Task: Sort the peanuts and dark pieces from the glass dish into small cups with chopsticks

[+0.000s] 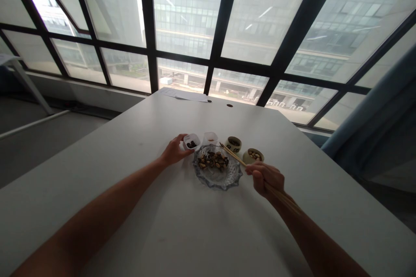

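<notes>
My left hand [175, 150] is closed around the side of a small clear plastic cup [187, 140] with dark pieces in it. In my right hand [267, 176] is a pair of chopsticks [234, 156], their tips close together above the far right rim of a glass dish [217, 181]. Mixed nuts and seeds [212, 161] lie in the far part of that dish. Behind it stand a second clear cup [210, 137] with a little in the bottom, a small round pot [234, 143] with dark contents, and another pot [253, 156] holding pale nuts.
The white table [146, 207] reaches to a dark-framed window. Sheets of paper [182, 94] lie at its far edge, near two round holes. A blue curtain [377, 112] hangs at the right, and part of another table [29, 82] shows at the left.
</notes>
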`<state>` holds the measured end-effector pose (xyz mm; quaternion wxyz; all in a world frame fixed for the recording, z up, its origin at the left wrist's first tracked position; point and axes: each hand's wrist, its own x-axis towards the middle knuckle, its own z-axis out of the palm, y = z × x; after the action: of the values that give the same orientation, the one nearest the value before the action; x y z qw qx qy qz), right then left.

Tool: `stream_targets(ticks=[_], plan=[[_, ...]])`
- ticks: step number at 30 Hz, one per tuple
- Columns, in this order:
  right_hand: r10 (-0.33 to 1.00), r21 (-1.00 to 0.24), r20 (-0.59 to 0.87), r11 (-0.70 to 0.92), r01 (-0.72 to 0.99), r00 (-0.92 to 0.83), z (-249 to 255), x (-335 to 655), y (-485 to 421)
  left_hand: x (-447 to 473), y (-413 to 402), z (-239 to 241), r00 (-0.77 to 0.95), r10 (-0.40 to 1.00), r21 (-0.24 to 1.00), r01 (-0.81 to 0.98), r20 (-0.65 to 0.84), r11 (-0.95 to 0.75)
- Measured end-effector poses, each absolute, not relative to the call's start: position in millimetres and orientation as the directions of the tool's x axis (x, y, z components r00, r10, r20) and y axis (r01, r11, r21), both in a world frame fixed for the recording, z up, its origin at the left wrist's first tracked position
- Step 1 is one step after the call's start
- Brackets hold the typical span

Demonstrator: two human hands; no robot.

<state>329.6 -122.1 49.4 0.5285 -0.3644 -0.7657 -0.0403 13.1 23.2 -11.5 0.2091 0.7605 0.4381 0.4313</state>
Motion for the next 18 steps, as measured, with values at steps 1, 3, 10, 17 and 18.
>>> stream_targets(ticks=[1, 3, 10, 17, 18], plan=[[0.490, -0.286, 0.848, 0.743, 0.605, -0.201, 49.6, 330.0, -122.6, 13.2, 22.7, -10.8, 0.241, 0.853, 0.703, 0.486, 0.463, -0.519], [0.512, -0.348, 0.852, 0.710, 0.612, -0.110, 51.2, 329.1, -120.5, 13.7, 21.7, -9.2, 0.233, 0.863, 0.719, 0.480, 0.448, -0.503], [0.615, -0.846, 0.525, 0.454, 0.281, 0.588, 59.4, 339.5, -97.7, 14.5, 19.3, -5.6, 0.223, 0.864, 0.735, 0.457, 0.451, -0.501], [0.737, -0.873, 0.478, 0.337, 0.353, 0.479, 62.1, 346.3, -94.6, 14.1, 20.2, -6.5, 0.232, 0.865, 0.723, 0.477, 0.445, -0.500], [0.721, -0.858, 0.505, 0.358, 0.369, 0.474, 65.9, 343.4, -97.6, 14.2, 20.3, -6.6, 0.234, 0.864, 0.722, 0.477, 0.445, -0.501]])
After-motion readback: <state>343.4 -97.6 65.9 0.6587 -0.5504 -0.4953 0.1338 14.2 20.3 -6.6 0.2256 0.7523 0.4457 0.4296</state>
